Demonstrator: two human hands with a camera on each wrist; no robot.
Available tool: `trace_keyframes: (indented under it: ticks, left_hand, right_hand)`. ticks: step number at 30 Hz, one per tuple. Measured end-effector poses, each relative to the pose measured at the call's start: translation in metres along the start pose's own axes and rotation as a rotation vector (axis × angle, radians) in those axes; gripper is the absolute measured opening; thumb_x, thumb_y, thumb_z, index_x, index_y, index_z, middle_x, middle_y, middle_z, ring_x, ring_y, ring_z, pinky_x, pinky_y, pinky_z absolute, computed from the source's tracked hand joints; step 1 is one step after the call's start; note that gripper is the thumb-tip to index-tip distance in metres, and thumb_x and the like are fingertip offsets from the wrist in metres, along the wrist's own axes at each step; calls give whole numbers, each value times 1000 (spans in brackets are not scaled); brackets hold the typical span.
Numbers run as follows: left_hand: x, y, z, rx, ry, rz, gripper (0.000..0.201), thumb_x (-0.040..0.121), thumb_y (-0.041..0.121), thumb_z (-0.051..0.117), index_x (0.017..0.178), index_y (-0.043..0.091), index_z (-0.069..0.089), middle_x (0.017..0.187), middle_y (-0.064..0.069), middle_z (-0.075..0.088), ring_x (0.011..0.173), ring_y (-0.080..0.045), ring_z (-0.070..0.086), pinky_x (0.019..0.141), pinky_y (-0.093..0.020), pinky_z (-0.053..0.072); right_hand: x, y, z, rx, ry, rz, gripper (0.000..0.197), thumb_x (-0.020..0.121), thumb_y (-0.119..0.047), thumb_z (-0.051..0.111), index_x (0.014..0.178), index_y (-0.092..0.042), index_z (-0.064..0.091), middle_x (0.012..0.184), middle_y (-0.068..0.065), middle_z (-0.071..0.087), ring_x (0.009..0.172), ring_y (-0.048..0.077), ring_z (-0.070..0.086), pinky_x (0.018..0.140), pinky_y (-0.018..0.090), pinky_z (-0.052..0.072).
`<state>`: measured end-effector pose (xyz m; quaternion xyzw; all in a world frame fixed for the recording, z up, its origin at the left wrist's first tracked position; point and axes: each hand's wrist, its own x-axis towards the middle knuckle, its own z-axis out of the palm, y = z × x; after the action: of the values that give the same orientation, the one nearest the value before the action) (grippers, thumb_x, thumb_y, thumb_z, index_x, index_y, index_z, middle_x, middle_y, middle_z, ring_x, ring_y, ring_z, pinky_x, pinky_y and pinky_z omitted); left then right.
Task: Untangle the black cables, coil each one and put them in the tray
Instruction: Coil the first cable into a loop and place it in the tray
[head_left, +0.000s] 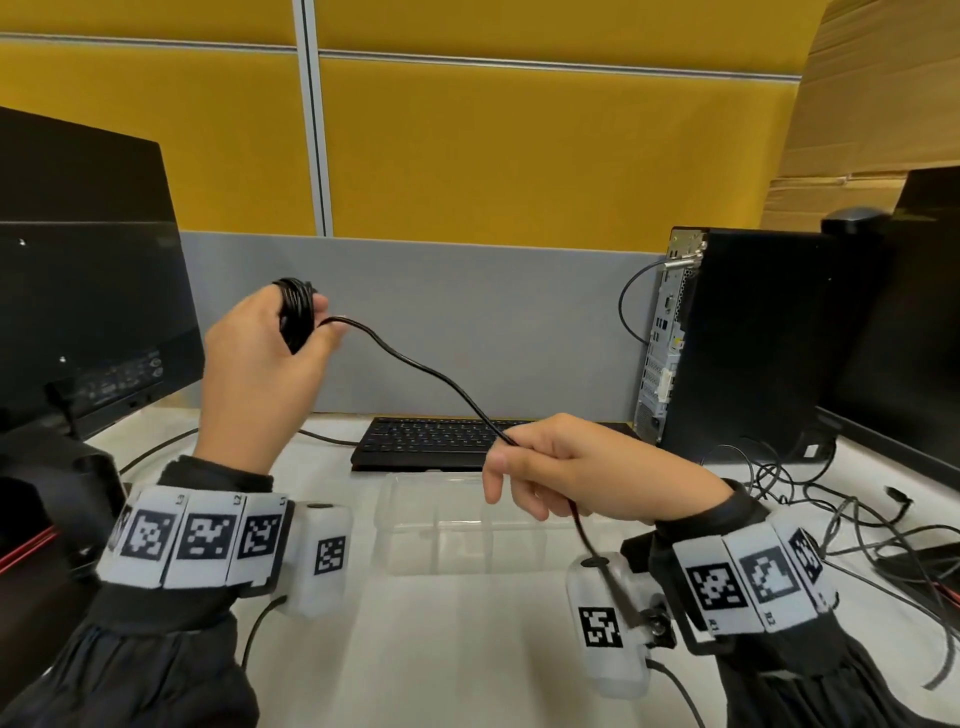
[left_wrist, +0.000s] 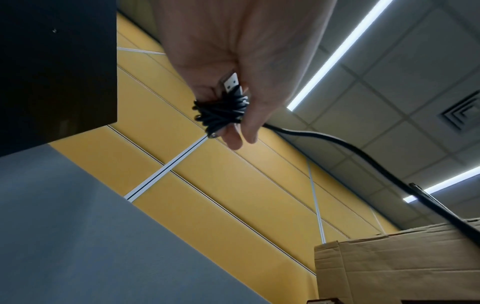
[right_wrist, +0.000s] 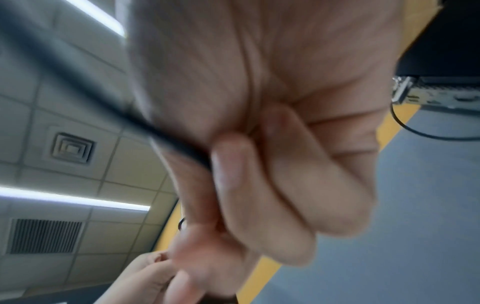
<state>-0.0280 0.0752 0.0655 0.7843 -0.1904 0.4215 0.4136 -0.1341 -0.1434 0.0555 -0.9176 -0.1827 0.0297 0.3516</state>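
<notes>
My left hand (head_left: 270, 353) is raised above the desk and grips a tight coil of black cable (head_left: 296, 314). In the left wrist view the coil (left_wrist: 221, 113) wraps round the fingers with a silver USB plug (left_wrist: 231, 82) against the palm. The free length of the cable (head_left: 426, 371) runs down to the right to my right hand (head_left: 561, 467), which pinches it between thumb and fingers (right_wrist: 228, 164); its tail hangs below the hand. A clear plastic tray (head_left: 462, 525) lies on the white desk under both hands.
A black keyboard (head_left: 431, 441) sits behind the tray. A monitor (head_left: 88, 270) stands at the left, a computer tower (head_left: 727, 343) and a second monitor (head_left: 914, 322) at the right. Several loose black cables (head_left: 841, 514) lie tangled on the desk at the right.
</notes>
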Motion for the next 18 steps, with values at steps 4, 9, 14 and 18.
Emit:
trace_keyframes:
  ticks: [4,9,14,18]
  left_hand:
    - [-1,-4,2,4,-98,-14,13,91,22,58,97,11,64,83,3,64,75,-9,55,69,-15,36]
    - [-8,7,7,-72,-663,-15,22,91,27,58,72,18,65,64,5,66,64,-13,57,58,-12,37]
    - [-23,39,9,-566,-1132,-13,21,90,24,61,81,6,67,65,-2,67,70,-9,61,73,-19,48]
    - [-34,59,8,-1062,-1123,-29,14,81,20,59,81,18,73,65,-6,66,63,-8,62,66,-18,47]
  right_hand:
    - [4,2,-2,104,229,-20,31,100,-26,38,84,-11,60,50,-2,44,41,6,35,42,14,34]
    - [2,18,-19,194,836,-110,32,101,-29,34,78,-13,50,41,-5,38,38,7,39,42,17,35]
    - [2,29,-24,185,1129,-166,30,102,-26,36,78,-12,48,41,-7,39,35,7,39,39,21,34]
    - [10,40,-20,-63,976,-37,27,101,-22,38,78,-20,52,50,1,40,39,13,40,43,30,35]
